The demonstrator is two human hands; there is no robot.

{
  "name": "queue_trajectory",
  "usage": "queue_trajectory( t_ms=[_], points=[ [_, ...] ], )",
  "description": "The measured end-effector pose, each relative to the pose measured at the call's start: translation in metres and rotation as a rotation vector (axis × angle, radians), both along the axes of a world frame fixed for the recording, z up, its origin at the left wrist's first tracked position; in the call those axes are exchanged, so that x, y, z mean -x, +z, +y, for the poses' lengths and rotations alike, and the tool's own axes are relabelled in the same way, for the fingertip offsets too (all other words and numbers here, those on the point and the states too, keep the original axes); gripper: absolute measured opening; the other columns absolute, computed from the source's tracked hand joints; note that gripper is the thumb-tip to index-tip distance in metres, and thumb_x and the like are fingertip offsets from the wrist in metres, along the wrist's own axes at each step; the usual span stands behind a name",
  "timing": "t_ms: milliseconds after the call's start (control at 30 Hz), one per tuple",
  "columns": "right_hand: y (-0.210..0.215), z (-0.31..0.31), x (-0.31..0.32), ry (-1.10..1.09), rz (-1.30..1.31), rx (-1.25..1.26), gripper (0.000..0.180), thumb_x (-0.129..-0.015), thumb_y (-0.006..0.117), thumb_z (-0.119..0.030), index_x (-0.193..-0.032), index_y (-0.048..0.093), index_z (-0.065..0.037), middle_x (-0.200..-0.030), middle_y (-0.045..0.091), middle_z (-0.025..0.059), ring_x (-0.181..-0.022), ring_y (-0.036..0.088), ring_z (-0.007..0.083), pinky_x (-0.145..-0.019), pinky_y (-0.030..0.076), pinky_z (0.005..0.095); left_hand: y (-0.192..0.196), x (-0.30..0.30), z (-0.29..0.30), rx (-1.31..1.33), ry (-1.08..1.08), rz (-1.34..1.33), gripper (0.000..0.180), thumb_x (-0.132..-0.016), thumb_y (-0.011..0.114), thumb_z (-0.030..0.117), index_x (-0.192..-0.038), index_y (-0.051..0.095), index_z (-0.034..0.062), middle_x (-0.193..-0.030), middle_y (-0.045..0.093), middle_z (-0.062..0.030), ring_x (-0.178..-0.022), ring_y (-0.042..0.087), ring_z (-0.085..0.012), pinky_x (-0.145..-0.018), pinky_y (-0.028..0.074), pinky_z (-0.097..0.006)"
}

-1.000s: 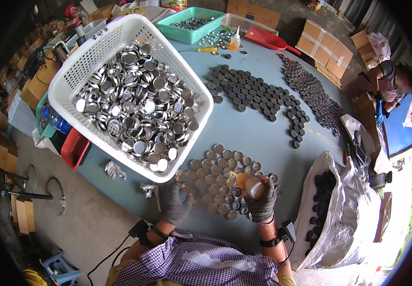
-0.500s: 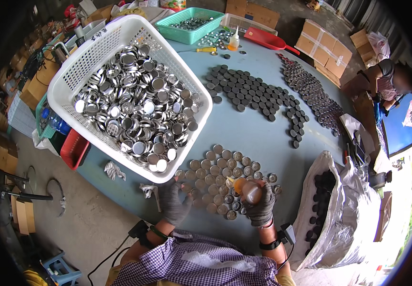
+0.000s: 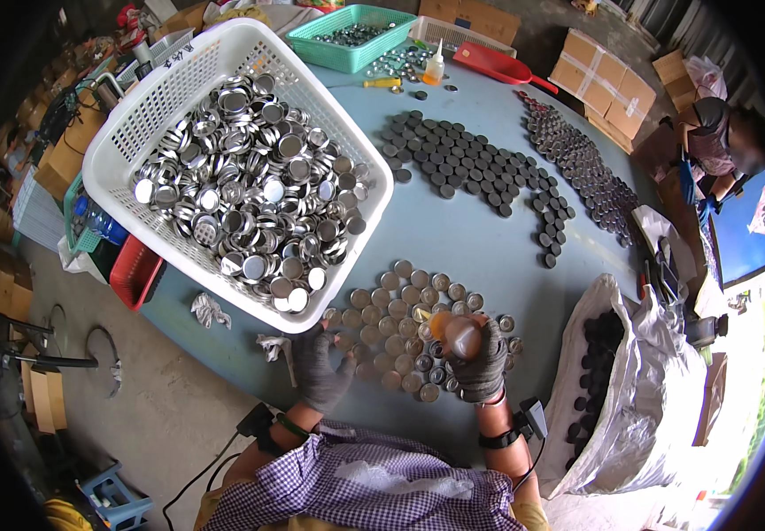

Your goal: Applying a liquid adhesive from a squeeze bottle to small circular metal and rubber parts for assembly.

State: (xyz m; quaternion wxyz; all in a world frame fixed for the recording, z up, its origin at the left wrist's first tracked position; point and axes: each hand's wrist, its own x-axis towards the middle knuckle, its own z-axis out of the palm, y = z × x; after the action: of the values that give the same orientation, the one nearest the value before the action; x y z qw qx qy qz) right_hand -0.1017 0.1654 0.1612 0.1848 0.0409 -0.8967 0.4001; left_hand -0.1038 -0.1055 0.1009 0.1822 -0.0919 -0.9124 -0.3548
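My right hand, in a grey glove, is closed round a squeeze bottle of amber liquid. The bottle is tilted, its nozzle pointing left over a cluster of round metal caps lying on the blue-grey table. To the left of that cluster, my gloved left hand rests with thumb and fingers apart, holding nothing that I can see. Its fingertips are by the near corner of a white plastic basket, which is heaped with shiny metal caps.
Dark round pieces spread over the table's far middle, with reddish-brown ones beyond. A red scoop, a second squeeze bottle and a green basket stand at the back. A white sack is at right; a person sits far right.
My right hand has shifted the squeeze bottle a little, up and left over the caps. The left hand stays by the basket corner. The person at far right has moved their arms.
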Motion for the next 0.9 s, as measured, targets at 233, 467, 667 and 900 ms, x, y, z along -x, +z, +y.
queue_trajectory(
  t_ms=[233, 467, 667, 900],
  points=[
    [0.009, 0.0, -0.003, -0.001, -0.031, 0.093, 0.053, -0.07, 0.081, -0.024, -0.112, 0.056, -0.005, -0.099, 0.064, 0.013, -0.088, 0.064, 0.0299, -0.079, 0.051, 0.0387, -0.002, -0.001, 0.001, -0.015, 0.004, 0.002, 0.036, -0.065, 0.075, 0.013, -0.096, 0.059, 0.0046, -0.119, 0.055, -0.0174, -0.111, 0.05, -0.037, -0.096, 0.038, -0.049],
    [0.008, 0.002, -0.014, -0.065, -0.021, 0.011, 0.054, -0.069, 0.081, -0.025, -0.112, 0.056, -0.005, -0.099, 0.064, 0.013, -0.089, 0.064, 0.0304, -0.08, 0.052, 0.0388, -0.001, -0.002, 0.001, -0.026, 0.017, -0.002, 0.036, -0.065, 0.075, 0.013, -0.096, 0.059, 0.0047, -0.122, 0.056, -0.0174, -0.113, 0.05, -0.036, -0.097, 0.037, -0.048],
    [0.012, -0.002, -0.016, -0.023, -0.011, 0.053, 0.052, -0.068, 0.079, -0.022, -0.111, 0.057, -0.005, -0.098, 0.064, 0.0129, -0.088, 0.064, 0.0297, -0.079, 0.052, 0.0386, -0.002, -0.002, 0.001, -0.01, 0.022, -0.015, 0.036, -0.065, 0.075, 0.013, -0.096, 0.058, 0.0049, -0.123, 0.056, -0.0175, -0.113, 0.05, -0.0361, -0.098, 0.037, -0.048],
    [0.009, -0.005, -0.008, -0.032, -0.019, 0.096, 0.051, -0.067, 0.077, -0.015, -0.113, 0.056, -0.005, -0.102, 0.064, 0.0123, -0.093, 0.063, 0.0258, -0.084, 0.051, 0.0368, -0.003, -0.001, -0.001, 0.009, 0.011, -0.022, 0.037, -0.065, 0.075, 0.013, -0.097, 0.057, 0.0049, -0.124, 0.055, -0.0176, -0.114, 0.049, -0.0365, -0.098, 0.037, -0.049]
  ],
)
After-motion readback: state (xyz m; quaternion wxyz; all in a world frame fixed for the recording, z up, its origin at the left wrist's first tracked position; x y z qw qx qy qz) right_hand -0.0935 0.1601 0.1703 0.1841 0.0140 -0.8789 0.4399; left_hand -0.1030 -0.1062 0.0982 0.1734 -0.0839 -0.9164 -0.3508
